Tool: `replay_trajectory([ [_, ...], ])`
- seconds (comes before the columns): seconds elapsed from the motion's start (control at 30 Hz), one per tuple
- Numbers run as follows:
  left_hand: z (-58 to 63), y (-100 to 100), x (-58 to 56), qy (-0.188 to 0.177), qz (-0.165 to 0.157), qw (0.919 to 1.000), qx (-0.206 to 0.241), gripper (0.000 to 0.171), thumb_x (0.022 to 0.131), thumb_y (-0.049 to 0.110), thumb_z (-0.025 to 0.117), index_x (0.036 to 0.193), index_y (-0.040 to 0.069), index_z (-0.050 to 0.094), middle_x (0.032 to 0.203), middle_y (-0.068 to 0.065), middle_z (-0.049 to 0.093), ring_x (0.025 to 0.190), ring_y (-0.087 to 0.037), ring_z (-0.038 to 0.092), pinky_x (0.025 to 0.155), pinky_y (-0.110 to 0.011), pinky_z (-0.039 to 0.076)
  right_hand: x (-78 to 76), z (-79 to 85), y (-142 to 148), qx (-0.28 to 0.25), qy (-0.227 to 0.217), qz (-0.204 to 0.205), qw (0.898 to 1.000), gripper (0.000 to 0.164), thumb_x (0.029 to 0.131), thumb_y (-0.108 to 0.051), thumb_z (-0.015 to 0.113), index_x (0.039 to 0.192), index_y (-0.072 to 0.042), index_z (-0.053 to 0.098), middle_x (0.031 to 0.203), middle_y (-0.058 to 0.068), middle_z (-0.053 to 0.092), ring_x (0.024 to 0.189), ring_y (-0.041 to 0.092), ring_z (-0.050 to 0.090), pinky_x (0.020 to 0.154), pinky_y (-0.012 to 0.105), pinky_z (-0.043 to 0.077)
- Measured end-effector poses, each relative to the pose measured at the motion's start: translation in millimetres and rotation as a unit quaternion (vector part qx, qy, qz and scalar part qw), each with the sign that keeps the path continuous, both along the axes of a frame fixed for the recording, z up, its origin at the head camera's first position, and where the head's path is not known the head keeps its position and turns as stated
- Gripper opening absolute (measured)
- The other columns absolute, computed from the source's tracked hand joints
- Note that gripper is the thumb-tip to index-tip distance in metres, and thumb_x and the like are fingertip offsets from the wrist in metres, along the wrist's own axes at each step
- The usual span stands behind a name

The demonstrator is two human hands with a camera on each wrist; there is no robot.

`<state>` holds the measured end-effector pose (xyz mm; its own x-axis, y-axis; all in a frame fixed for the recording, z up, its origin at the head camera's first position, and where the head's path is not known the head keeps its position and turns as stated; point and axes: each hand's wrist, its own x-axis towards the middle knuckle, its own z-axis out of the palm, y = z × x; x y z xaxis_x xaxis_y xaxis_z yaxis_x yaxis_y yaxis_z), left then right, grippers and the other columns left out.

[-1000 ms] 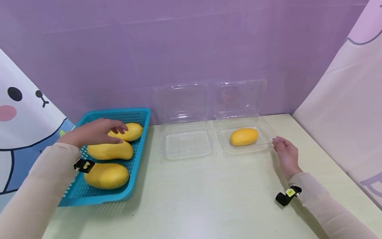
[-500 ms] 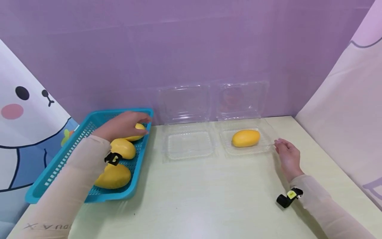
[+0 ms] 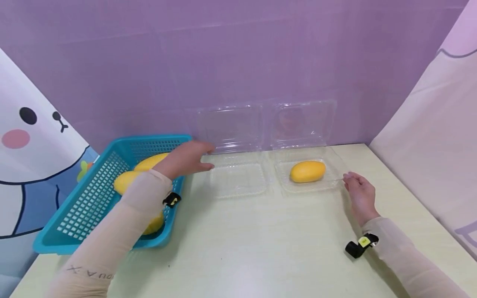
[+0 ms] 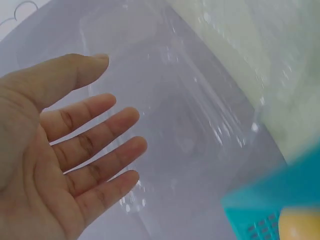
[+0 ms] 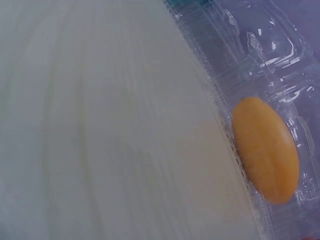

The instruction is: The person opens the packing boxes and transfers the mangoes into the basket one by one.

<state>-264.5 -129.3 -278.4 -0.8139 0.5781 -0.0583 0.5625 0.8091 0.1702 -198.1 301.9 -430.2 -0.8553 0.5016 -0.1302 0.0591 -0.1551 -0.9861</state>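
Note:
My left hand [image 3: 186,159] is over the basket's right edge, near the left clear plastic container [image 3: 238,180]. In the left wrist view its palm shows, fingers apart and nothing held. My right hand [image 3: 359,194] pinches the front right corner of the right clear plastic container [image 3: 281,187]. One yellow mango [image 3: 307,171] lies in that container, also a mango [image 5: 265,150] in the right wrist view. Both containers have their lids up against the backdrop. In the blue basket [image 3: 50,242] are a rear mango [image 3: 150,161], a middle mango [image 3: 124,182] and a front mango [image 3: 154,225], partly hidden by my left arm.
Behind the table stands a purple backdrop [image 3: 238,54], touching the raised lids. A white side panel [image 3: 439,136] rises at the right, and a printed panel [image 3: 41,103] stands at the left. The pale table [image 3: 253,240] extends in front of the containers.
My left hand has moved right, from above the mangoes to the basket's right edge, without lifting any. My right hand stays at the container's corner.

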Motion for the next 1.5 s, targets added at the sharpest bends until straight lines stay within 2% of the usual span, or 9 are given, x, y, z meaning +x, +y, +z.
replay_trajectory([
  [0.2, -6.6, 22.9, -1.4, 0.007, -0.034, 0.9994, -0.002, 0.044, 0.088, 0.028, 0.067, 0.126, 0.009, 0.057, 0.12, -0.006, 0.062, 0.11, -0.023, 0.057, 0.094, -0.039, 0.047, -1.6, -1.7, -0.7, -0.008, 0.001, -0.01, 1.0, 0.027, 0.096, -0.011, 0.048, 0.122, -0.004, 0.051, 0.096, -0.012, 0.057, 0.095, 0.0, 0.054, 0.081, 0.007, 0.044],
  [0.47, -5.6, 56.2, -5.1, -0.011, -0.046, 0.9989, -0.002, 0.045, 0.088, 0.03, 0.066, 0.128, 0.01, 0.055, 0.121, -0.004, 0.061, 0.111, -0.021, 0.056, 0.095, -0.037, 0.046, 0.5, -0.4, 1.7, -0.013, 0.01, -0.018, 1.0, 0.027, 0.095, -0.009, 0.048, 0.121, -0.002, 0.051, 0.089, -0.015, 0.059, 0.088, -0.002, 0.055, 0.076, 0.006, 0.045],
  [0.67, -8.4, 74.8, -3.9, 0.006, -0.079, 0.9968, -0.001, 0.045, 0.088, 0.028, 0.067, 0.128, 0.01, 0.056, 0.12, -0.004, 0.062, 0.108, -0.02, 0.057, 0.095, -0.035, 0.046, 0.3, -1.6, 2.8, -0.016, 0.0, -0.014, 1.0, 0.026, 0.095, -0.009, 0.048, 0.12, -0.004, 0.051, 0.089, -0.015, 0.06, 0.09, -0.002, 0.056, 0.077, 0.006, 0.046],
  [0.93, -12.0, 96.7, -5.9, -0.011, -0.083, 0.9965, -0.005, 0.043, 0.09, 0.028, 0.064, 0.128, 0.012, 0.055, 0.121, -0.002, 0.061, 0.108, -0.018, 0.057, 0.092, -0.032, 0.046, -1.6, -0.9, 2.0, -0.013, -0.01, -0.008, 1.0, 0.025, 0.096, -0.013, 0.049, 0.12, -0.008, 0.052, 0.095, -0.013, 0.058, 0.095, -0.001, 0.054, 0.088, 0.01, 0.044],
  [1.13, -14.2, 122.6, -8.8, -0.012, -0.098, 0.9947, -0.029, 0.041, 0.091, 0.031, 0.063, 0.128, 0.015, 0.055, 0.122, 0.0, 0.061, 0.109, -0.016, 0.058, 0.093, -0.031, 0.046, -1.3, -0.5, 4.7, -0.001, -0.004, -0.002, 1.0, 0.024, 0.096, -0.013, 0.048, 0.119, -0.007, 0.052, 0.095, -0.012, 0.058, 0.093, -0.001, 0.054, 0.082, 0.007, 0.045],
  [1.33, -18.5, 150.4, -7.9, -0.002, -0.128, 0.9905, -0.051, 0.039, 0.091, 0.031, 0.062, 0.126, 0.015, 0.057, 0.121, 0.002, 0.062, 0.105, -0.014, 0.058, 0.089, -0.03, 0.047, 2.1, -2.6, 9.9, 0.003, -0.015, 0.006, 1.0, 0.024, 0.096, -0.016, 0.049, 0.119, -0.01, 0.053, 0.098, -0.012, 0.058, 0.094, -0.001, 0.054, 0.09, 0.011, 0.043],
  [1.5, -22.2, 171.0, -5.6, 0.007, -0.136, 0.9896, -0.046, 0.038, 0.091, 0.03, 0.063, 0.125, 0.014, 0.058, 0.12, 0.002, 0.062, 0.097, -0.012, 0.059, 0.085, -0.027, 0.048, 3.0, -3.2, 11.7, 0.006, -0.013, 0.003, 1.0, 0.022, 0.096, -0.016, 0.05, 0.118, -0.011, 0.053, 0.1, -0.011, 0.058, 0.097, 0.001, 0.054, 0.086, 0.009, 0.044],
])
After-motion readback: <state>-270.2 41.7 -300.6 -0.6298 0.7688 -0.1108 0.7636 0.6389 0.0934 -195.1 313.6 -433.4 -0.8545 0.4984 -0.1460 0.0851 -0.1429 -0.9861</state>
